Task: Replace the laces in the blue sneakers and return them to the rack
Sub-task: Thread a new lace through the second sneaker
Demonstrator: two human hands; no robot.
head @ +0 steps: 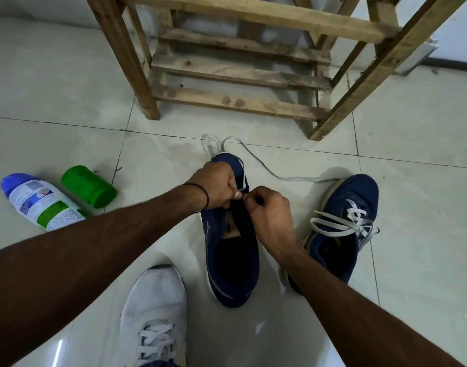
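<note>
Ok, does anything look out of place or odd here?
Yes. A spray can and a green jar lie on their sides on the floor, left of the blue sneaker being laced. A white lace trails loose from it to the other blue sneaker.

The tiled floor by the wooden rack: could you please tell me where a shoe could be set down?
Bare tile: right of the laced blue sneaker, and left of the slatted wooden rack, beyond the green plastic jar. Crowded: the middle, where the left hand and right hand work on the part-laced blue sneaker and a white lace trails.
</note>
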